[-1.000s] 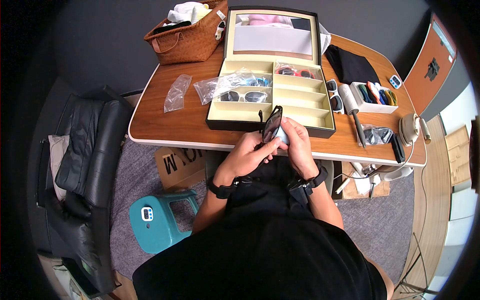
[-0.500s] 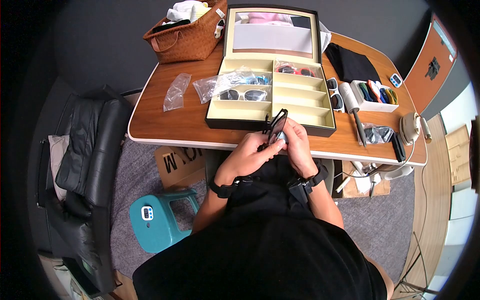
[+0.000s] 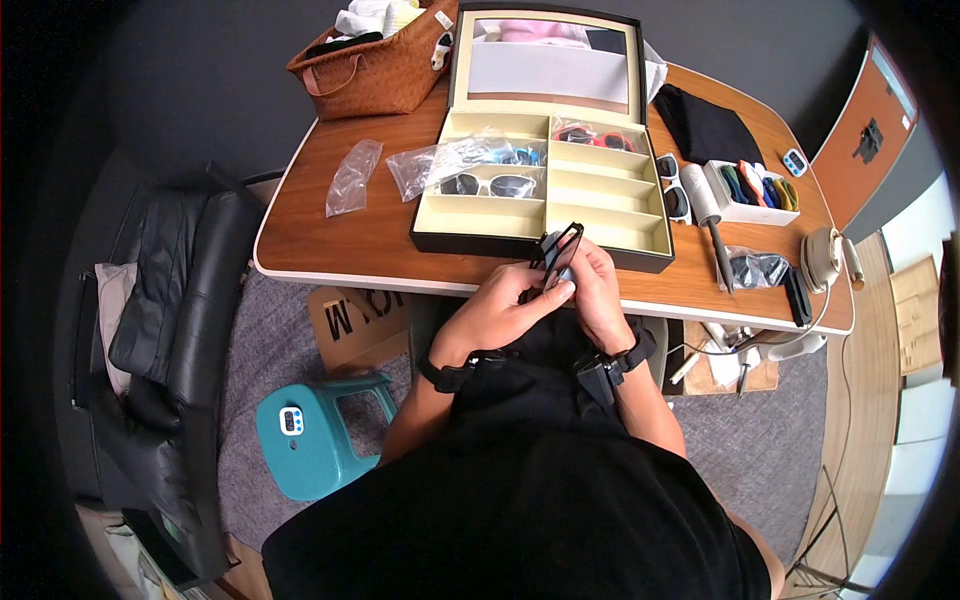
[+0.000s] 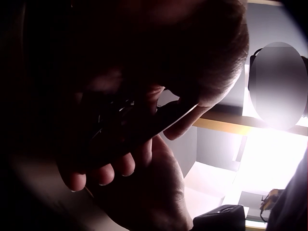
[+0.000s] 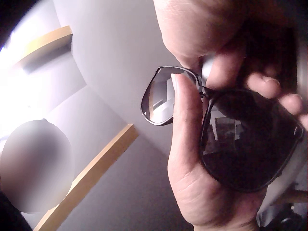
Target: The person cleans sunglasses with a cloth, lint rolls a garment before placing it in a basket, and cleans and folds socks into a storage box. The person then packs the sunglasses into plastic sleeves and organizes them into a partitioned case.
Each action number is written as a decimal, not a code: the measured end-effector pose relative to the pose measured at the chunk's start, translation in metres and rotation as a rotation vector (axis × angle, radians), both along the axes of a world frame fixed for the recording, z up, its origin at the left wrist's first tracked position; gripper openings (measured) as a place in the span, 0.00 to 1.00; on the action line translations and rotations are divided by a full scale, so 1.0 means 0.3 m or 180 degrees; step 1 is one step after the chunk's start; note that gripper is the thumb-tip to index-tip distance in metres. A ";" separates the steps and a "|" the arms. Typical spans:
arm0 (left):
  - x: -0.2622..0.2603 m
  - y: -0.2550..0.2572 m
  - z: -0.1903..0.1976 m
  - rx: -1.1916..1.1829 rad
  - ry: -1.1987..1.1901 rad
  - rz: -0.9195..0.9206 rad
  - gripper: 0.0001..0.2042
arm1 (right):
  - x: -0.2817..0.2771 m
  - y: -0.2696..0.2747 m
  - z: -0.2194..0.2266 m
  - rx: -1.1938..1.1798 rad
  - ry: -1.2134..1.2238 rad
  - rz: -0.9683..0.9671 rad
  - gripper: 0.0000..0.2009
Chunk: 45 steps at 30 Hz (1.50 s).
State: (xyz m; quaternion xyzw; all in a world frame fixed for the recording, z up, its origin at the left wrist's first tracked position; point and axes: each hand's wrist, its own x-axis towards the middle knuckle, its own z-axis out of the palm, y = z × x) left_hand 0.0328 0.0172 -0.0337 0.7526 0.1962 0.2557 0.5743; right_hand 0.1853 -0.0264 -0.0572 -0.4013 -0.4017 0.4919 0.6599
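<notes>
Both hands hold a pair of black-framed sunglasses [image 3: 572,240] in front of the case's near edge. My left hand [image 3: 500,310] grips the frame, its thumb lying along one lens [image 5: 161,96] in the right wrist view. The other dark lens [image 5: 250,139] faces that camera. My right hand [image 3: 598,295] pinches a small pale blue, cloth-like piece [image 3: 567,273] against the glasses; fingers hide most of it. Beyond the hands stands an open eyewear case [image 3: 430,241] with a mirrored lid. White-framed sunglasses [image 3: 490,186] and bagged red ones [image 3: 595,138] lie in its compartments.
Clear plastic bags [image 3: 353,178] lie left of and across the case. To its right are black-and-white sunglasses [image 3: 674,188], a lint roller [image 3: 703,198], a white box [image 3: 745,208] of rolled fabric and a handheld steamer [image 3: 820,260]. A woven basket [image 3: 375,85] stands back left.
The sunglasses have tilted and shifted slightly right between the hands. The pale blue piece now shows on their far left side too. Both wrists stay nearly in place.
</notes>
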 end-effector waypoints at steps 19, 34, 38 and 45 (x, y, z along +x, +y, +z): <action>0.006 -0.005 0.000 -0.0012 -0.0061 0.0081 0.17 | 0.004 -0.001 0.007 -0.0037 0.0002 0.0061 0.16; 0.009 0.002 -0.022 -0.0004 -0.0003 0.0082 0.18 | 0.009 0.000 0.001 0.0065 -0.0083 0.0084 0.17; 0.010 -0.003 -0.022 -0.0035 -0.0009 0.0106 0.17 | 0.011 0.002 -0.003 0.0133 -0.0120 0.0107 0.17; 0.009 -0.001 -0.019 -0.0112 -0.0026 0.0068 0.16 | 0.012 0.002 -0.006 0.0135 -0.0148 0.0076 0.17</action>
